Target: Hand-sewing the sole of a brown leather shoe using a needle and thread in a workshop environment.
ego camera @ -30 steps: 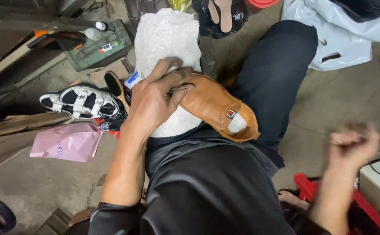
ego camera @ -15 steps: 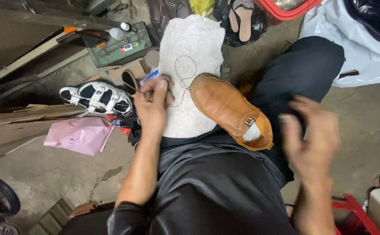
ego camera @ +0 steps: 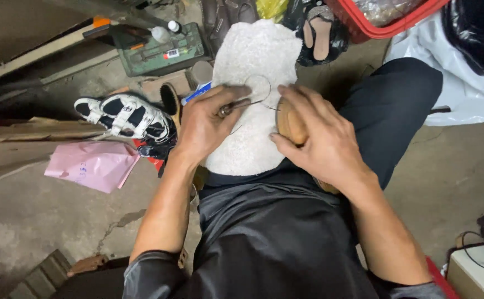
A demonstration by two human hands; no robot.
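Gripping a thin awl [ego camera: 236, 105] between thumb and fingers, the left hand [ego camera: 208, 124] rests on the white cloth [ego camera: 250, 144] over the lap, thread [ego camera: 261, 88] looping from the tip. Just right, the right hand [ego camera: 319, 141] clasps the tan shoe [ego camera: 289, 124] on that cloth. A slip could likely drive the point into those fingers, or snag the thread.

Both forearms reach forward; left hand [ego camera: 208, 124] pinched shut, right hand [ego camera: 322, 141] cupped downward.
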